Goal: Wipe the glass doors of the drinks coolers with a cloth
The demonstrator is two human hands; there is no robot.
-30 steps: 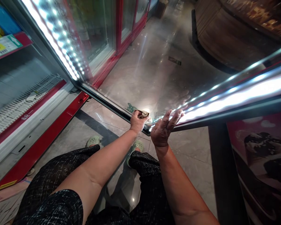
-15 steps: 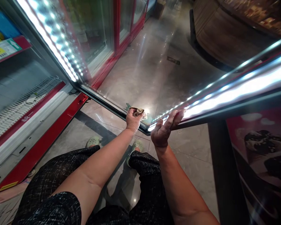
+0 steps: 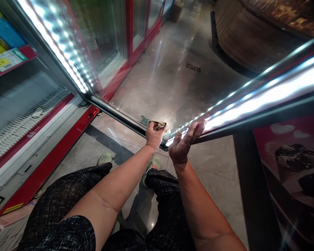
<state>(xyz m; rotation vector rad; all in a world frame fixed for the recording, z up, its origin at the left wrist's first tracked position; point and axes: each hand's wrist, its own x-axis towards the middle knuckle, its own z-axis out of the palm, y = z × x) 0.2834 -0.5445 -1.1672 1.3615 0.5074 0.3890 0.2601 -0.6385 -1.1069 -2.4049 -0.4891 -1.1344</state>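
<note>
A glass fridge door (image 3: pixel 154 90) with a dark frame and bright LED strips stands open in front of me. My left hand (image 3: pixel 155 135) is closed around a crumpled beige cloth (image 3: pixel 162 126), which sits against the glass at the bottom corner of the frame. Just to its right, my right hand (image 3: pixel 183 144) grips the door's side edge, fingers along the lit strip. A small green sticker (image 3: pixel 144 120) shows on the glass left of the cloth. Part of the cloth is hidden inside my left hand.
At left is the open fridge with a white wire shelf (image 3: pixel 23 129) and a red base (image 3: pixel 47 162). Red-framed fridges (image 3: pixel 131 31) continue beyond the glass. A rounded wooden display stand (image 3: pixel 240 38) is at upper right, and a pink poster panel (image 3: pixel 285 150) at lower right.
My left hand has slid the cloth a little to the right along the bottom of the glass, towards the corner. My right hand stays on the door edge.
</note>
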